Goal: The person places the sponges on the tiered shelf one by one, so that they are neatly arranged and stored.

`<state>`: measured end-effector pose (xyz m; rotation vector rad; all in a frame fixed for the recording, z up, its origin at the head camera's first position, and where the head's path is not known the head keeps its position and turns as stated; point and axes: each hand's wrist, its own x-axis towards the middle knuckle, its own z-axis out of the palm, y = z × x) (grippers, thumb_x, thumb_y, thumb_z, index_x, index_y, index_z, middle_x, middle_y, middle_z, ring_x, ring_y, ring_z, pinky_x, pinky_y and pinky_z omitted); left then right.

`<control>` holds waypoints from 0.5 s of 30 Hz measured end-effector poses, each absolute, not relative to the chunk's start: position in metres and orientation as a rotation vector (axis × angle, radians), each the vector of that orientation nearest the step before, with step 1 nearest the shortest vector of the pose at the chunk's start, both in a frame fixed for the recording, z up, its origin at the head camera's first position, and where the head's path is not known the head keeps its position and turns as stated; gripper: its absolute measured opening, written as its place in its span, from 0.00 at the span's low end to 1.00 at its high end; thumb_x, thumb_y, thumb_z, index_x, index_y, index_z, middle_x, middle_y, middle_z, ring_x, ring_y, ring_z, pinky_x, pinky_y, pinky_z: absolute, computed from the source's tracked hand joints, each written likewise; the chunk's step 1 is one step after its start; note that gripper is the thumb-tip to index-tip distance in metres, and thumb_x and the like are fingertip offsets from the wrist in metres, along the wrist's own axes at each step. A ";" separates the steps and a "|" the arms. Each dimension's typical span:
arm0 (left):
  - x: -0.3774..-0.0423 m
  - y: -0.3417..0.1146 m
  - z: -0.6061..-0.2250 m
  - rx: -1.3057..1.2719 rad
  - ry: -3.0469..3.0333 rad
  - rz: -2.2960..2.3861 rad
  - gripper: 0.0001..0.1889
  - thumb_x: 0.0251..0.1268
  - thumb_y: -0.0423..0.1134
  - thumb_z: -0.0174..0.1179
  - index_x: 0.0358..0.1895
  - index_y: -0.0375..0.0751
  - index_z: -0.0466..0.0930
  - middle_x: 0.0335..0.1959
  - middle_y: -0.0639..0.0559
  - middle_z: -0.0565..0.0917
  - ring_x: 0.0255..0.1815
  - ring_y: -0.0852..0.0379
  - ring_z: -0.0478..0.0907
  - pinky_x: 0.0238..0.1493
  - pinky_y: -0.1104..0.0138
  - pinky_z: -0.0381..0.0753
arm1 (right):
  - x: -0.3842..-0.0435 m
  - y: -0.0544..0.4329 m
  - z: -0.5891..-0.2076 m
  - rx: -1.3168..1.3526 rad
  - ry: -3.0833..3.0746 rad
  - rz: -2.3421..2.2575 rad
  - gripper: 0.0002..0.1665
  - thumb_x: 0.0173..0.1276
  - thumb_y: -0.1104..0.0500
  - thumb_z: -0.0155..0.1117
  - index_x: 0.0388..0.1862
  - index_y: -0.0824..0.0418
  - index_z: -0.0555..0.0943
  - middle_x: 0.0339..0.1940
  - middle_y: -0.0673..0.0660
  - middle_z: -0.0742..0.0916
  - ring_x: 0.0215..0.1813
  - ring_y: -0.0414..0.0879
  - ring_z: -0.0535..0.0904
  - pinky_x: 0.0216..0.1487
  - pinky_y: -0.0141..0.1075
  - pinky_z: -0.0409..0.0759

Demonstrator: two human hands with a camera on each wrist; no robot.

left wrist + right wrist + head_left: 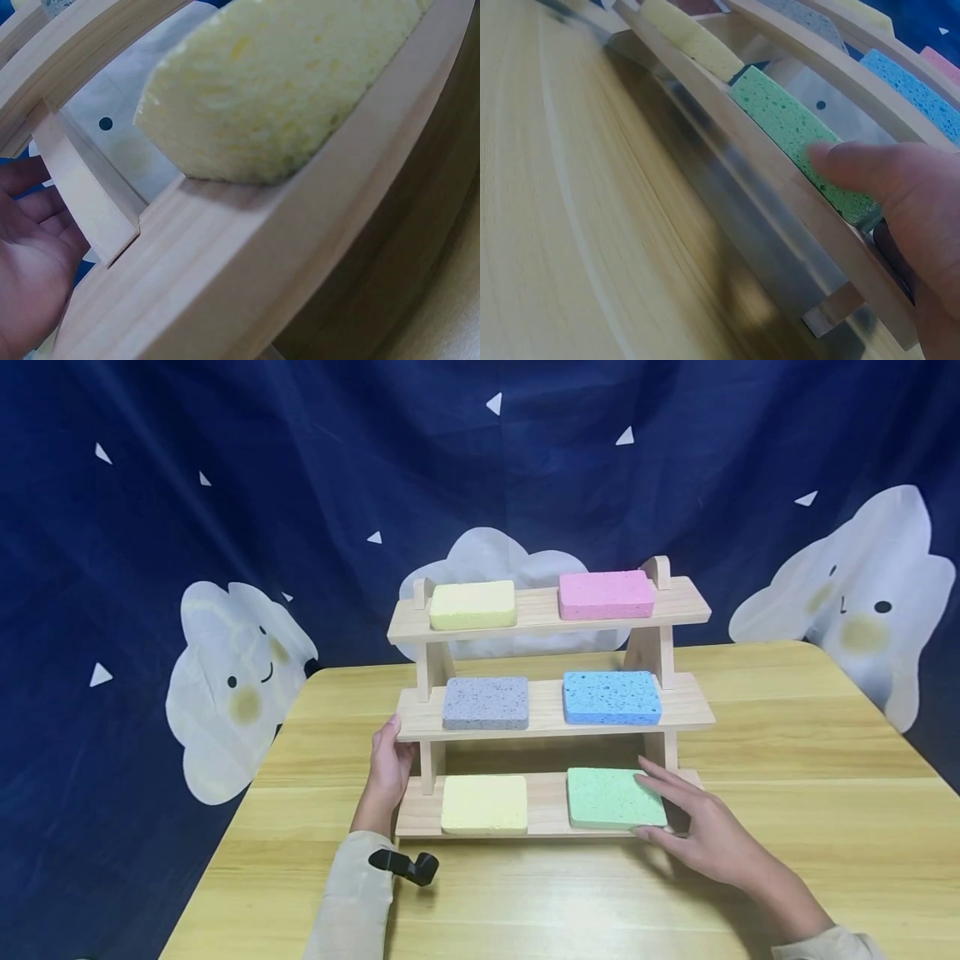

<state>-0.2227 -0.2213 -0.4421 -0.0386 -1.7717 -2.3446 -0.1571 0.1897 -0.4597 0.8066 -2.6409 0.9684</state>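
A three-tier wooden display rack (547, 803) stands on the table, with two sponges on each shelf. At its left side my left hand (386, 774) grips the end of the middle shelf, thumb at the front and fingers behind. My right hand (708, 833) pinches a green sponge (611, 798) on the bottom shelf, at its right end. In the right wrist view the thumb (855, 166) presses the sponge's front face; the other fingers are mostly hidden. A pale yellow sponge (484, 805) lies left of the green one.
On the middle shelf lie a grey sponge (486, 702) and a blue sponge (612, 697). The top shelf bears another yellow sponge (472, 604) and a pink sponge (606, 594). Behind the wooden table (795, 735) hangs a dark blue curtain (315, 468) with clouds.
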 end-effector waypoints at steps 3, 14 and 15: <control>-0.224 -0.221 -0.441 -0.050 -1.774 -2.343 0.29 0.72 0.43 0.32 0.64 0.21 0.60 0.44 0.54 0.76 0.47 0.60 0.73 0.52 0.69 0.71 | -0.158 0.189 -0.459 0.790 -2.638 0.990 0.37 0.54 0.51 0.73 0.62 0.59 0.74 0.70 0.57 0.70 0.69 0.50 0.64 0.61 0.13 0.48; -0.223 -0.221 -0.442 -0.037 -1.849 -2.342 0.30 0.72 0.45 0.32 0.66 0.23 0.59 0.47 0.51 0.73 0.50 0.59 0.72 0.57 0.67 0.68 | -0.155 0.195 -0.460 0.670 -2.459 1.183 0.28 0.61 0.67 0.63 0.62 0.58 0.75 0.60 0.61 0.78 0.63 0.25 0.65 0.62 0.16 0.57; -0.223 -0.222 -0.443 -0.037 -1.865 -2.345 0.30 0.72 0.46 0.32 0.66 0.24 0.60 0.48 0.51 0.73 0.51 0.59 0.72 0.58 0.65 0.67 | -0.156 0.197 -0.459 0.666 -2.424 1.192 0.26 0.62 0.68 0.62 0.60 0.60 0.75 0.59 0.59 0.80 0.61 0.25 0.67 0.60 0.17 0.60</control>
